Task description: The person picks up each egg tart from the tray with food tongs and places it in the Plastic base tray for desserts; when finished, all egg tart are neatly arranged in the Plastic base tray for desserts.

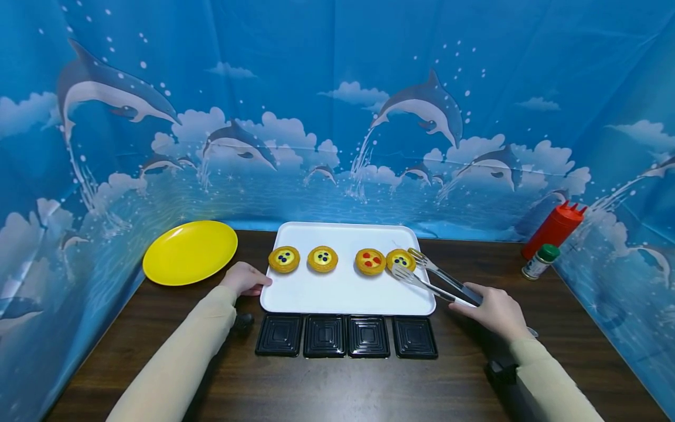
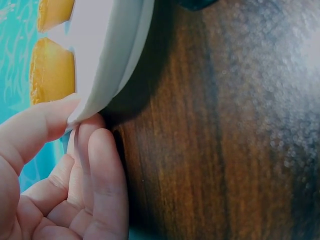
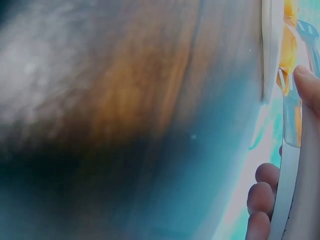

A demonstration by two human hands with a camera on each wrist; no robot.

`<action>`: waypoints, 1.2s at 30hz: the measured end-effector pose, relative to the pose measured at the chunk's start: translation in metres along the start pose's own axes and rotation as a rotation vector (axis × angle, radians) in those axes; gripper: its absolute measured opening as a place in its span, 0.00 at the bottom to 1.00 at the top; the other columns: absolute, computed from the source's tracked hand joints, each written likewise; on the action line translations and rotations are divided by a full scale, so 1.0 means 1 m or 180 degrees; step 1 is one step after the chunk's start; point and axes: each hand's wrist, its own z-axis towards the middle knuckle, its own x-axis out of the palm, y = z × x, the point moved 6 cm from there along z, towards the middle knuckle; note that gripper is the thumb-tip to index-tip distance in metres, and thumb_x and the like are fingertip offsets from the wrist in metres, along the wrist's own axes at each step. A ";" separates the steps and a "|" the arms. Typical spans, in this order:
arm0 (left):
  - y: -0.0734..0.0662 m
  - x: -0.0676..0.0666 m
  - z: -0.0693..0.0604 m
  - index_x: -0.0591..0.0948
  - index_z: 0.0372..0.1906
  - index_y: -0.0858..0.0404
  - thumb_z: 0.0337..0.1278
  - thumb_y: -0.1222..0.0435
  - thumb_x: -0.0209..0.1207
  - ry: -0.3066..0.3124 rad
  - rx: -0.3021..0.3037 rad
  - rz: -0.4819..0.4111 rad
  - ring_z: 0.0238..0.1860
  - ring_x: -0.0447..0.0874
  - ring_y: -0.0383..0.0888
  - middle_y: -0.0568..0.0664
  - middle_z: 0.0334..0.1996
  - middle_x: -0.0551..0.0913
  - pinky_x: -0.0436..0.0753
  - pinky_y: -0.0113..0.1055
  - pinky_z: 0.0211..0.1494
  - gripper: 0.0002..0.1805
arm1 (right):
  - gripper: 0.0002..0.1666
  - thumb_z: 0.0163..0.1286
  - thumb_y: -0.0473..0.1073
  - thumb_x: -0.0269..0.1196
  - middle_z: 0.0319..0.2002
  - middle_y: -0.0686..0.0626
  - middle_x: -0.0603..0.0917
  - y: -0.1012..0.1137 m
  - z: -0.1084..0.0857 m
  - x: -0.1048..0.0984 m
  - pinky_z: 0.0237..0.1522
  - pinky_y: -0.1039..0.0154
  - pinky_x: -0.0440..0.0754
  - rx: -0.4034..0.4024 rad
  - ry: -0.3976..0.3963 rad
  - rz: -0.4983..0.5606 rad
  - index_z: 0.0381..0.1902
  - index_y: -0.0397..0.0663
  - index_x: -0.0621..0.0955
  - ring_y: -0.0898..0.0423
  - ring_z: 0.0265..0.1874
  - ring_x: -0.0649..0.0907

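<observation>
My left hand (image 1: 245, 279) pinches the left rim of a white tray (image 1: 337, 296) between thumb and fingers; the left wrist view shows the thumb on top, fingers beneath. Four small tarts would be several: a tart with dark dots (image 1: 284, 259), another dark-dotted tart (image 1: 322, 258), a tart with red pieces (image 1: 370, 261) and a rightmost dark-dotted tart (image 1: 398, 258) stand in a row on it. In my right hand (image 1: 495, 312) is a pair of metal tongs (image 1: 445, 280). Their spread tips lie either side of the rightmost tart; whether they touch it I cannot tell.
Several black square plastic trays (image 1: 324, 336) line up in front of the white tray. A yellow plate (image 1: 191, 252) lies at the back left. At the back right stand a red squeeze bottle (image 1: 554, 230) and a green-capped shaker (image 1: 540, 262). A dolphin-print curtain (image 1: 316, 117) borders the wooden table (image 1: 327, 390).
</observation>
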 end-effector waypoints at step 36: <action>0.002 -0.001 0.000 0.80 0.45 0.72 0.54 0.63 0.65 -0.0008 0.0030 -0.0038 0.25 0.80 0.41 0.54 0.30 0.82 0.82 0.27 0.33 0.18 | 0.50 0.48 0.72 0.67 0.44 0.35 0.83 -0.009 -0.088 -0.031 0.31 0.55 0.81 0.0107 0.0020 -0.0020 0.56 0.40 0.78 0.52 0.31 0.78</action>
